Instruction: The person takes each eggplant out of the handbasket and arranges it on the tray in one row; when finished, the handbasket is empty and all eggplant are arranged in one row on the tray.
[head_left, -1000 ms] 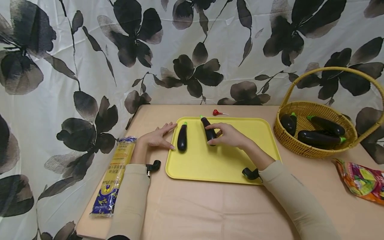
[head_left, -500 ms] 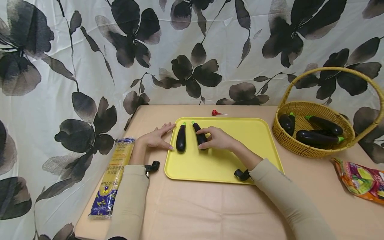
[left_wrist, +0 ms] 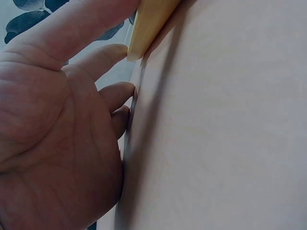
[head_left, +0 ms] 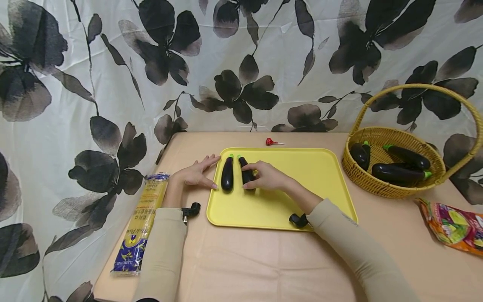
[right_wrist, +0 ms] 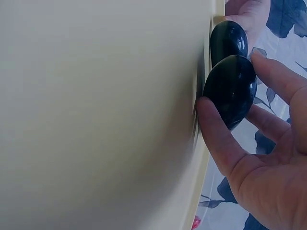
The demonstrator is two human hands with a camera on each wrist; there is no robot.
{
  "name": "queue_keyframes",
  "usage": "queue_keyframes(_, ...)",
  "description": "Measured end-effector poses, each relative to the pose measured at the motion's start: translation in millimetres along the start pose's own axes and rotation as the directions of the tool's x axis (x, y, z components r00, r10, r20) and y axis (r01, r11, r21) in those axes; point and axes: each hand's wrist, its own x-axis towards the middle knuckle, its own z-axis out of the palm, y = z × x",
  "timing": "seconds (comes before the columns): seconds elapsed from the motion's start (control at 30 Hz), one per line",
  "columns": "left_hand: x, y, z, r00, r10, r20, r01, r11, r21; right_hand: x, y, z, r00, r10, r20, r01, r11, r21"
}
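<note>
Two dark eggplants with green stem ends lie side by side on a yellow tray (head_left: 294, 209). My right hand (head_left: 269, 176) grips the right eggplant (head_left: 247, 174) between thumb and fingers; the right wrist view shows its rounded end (right_wrist: 231, 91) between them. A small gap to its left is the other eggplant (head_left: 227, 174). At the tray's left rim, my left hand (head_left: 196, 173) rests with fingers extended, touching the edge. In the left wrist view its thumb and fingertips meet the tray's side (left_wrist: 144, 33).
A wicker basket (head_left: 388, 191) with several eggplants stands at the right. In front of it lies a colourful snack bag (head_left: 454, 226). A spaghetti packet (head_left: 141, 226) lies beside the left forearm. Behind the tray is a small red-handled item (head_left: 269, 141).
My right hand has moved left across the tray with its eggplant, bringing it close to the other one. The left hand has stayed at the tray's rim.
</note>
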Motion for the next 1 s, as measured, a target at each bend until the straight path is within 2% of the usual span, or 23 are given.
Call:
queue_keyframes(0.23,0.8,-2.7,-0.7,1.000,0.020,0.003,-0.020,1.000,0.013,0.6,-7.9,3.1,1.000,0.011,-0.012,-0.011,0.999,-0.046)
queue_keyframes(0.4,1.3,-2.6,-0.5,1.000,0.019,-0.004,-0.019,1.000,0.017,3.6,-7.7,6.2,1.000,-0.020,-0.013,0.019,0.998,-0.062)
queue_keyframes(1.0,2.4,-3.7,0.3,1.000,0.004,-0.004,-0.003,1.000,0.012,1.5,-11.9,6.5,1.000,-0.013,-0.003,0.013,0.999,-0.032)
